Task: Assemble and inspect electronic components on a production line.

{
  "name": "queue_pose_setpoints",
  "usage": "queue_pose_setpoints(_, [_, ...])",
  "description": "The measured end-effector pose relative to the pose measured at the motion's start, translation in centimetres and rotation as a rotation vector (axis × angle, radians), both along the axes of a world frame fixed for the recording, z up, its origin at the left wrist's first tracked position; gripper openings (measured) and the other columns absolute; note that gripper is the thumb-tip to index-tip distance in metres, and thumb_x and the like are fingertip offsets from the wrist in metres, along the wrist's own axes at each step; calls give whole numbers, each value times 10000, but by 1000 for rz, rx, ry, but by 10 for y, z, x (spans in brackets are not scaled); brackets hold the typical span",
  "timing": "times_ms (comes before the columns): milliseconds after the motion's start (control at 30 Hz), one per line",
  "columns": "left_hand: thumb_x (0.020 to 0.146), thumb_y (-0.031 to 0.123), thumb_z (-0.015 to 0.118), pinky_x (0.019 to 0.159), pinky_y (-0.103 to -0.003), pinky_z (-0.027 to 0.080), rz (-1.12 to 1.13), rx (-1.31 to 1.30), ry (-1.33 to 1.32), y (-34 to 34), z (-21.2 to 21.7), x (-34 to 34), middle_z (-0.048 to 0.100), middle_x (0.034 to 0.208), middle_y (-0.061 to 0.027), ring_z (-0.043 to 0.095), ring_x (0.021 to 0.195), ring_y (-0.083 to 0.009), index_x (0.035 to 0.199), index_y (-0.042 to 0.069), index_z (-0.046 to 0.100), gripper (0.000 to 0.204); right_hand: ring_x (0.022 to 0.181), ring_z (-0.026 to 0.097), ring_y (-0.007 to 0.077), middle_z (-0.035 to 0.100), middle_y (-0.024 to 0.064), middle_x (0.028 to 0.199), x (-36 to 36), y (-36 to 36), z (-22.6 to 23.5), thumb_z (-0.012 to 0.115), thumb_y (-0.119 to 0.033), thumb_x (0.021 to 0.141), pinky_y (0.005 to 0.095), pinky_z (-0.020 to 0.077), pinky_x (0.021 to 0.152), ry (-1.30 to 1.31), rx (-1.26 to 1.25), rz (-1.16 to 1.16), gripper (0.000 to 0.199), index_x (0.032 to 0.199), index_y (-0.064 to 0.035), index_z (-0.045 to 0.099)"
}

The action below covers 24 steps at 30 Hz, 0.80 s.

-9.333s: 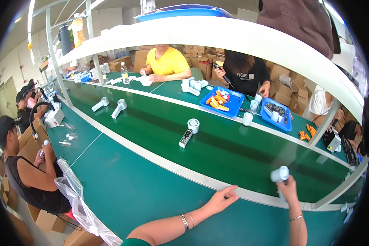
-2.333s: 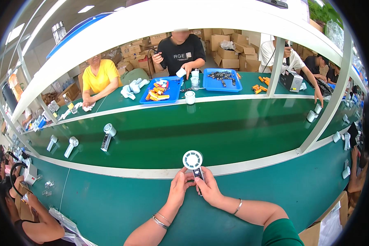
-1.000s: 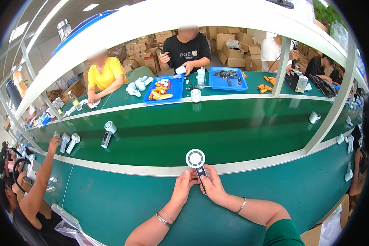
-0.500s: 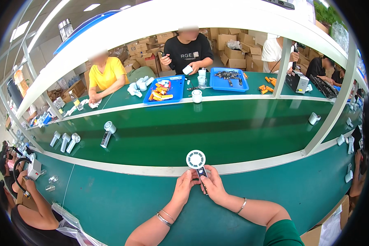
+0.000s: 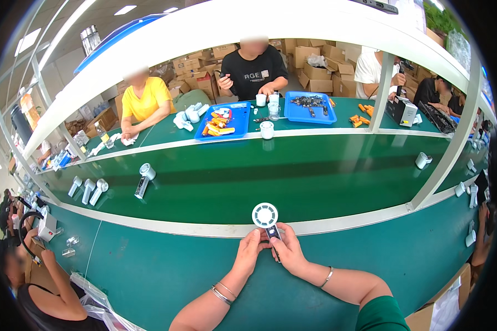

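Observation:
A white handheld fan (image 5: 265, 208) with a round slotted head is upright between my hands, just above the near bench edge. Its handle lies uncovered, with a dark strip, probably a circuit board, showing inside. My right hand (image 5: 288, 252) wraps the handle from the right, thumb across its front. From the other side, the fingers of my left hand (image 5: 248, 250) close against the handle's upper part. The fingertips behind the handle are hidden.
Ahead runs a green belt (image 5: 226, 185) carrying a fan with an uncovered handle (image 5: 144, 179) and several white fans (image 5: 88, 190). Beyond it are blue trays (image 5: 309, 113) of parts and seated people. Slanted metal posts (image 5: 444, 160) rise at right. An opened carton (image 5: 444, 306) stands lower right.
My hands and the fan stay nearly still. Across the belt, the person in black has put the white piece down beside the cups. At lower left, a co-worker's head and arm have shifted.

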<state>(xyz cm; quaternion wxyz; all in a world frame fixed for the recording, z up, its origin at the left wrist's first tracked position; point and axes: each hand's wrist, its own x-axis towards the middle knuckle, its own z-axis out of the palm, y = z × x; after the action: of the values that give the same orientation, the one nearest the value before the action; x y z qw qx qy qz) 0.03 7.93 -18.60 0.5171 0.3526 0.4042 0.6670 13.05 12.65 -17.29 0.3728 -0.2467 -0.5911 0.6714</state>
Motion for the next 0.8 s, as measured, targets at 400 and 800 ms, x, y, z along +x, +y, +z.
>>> queue_pose_setpoints(400, [988,399,329,858,-365,458,-20,6,59,1,-1,-1,557,1116,-146,534,1024,-213,1191,-68,465,527,583,487,90,541,85,862,0,0,-2,456,-121,938,226,416,466,-6,5,-11,379,1266,-20,297])
queue_pose_setpoints(800, [988,349,373,847,-319,471,-6,3,8,0,4,2,560,1103,-118,541,984,-171,1183,-58,498,468,576,484,85,540,83,858,1,2,-4,450,-131,943,224,411,463,-5,12,-3,366,1258,-15,304])
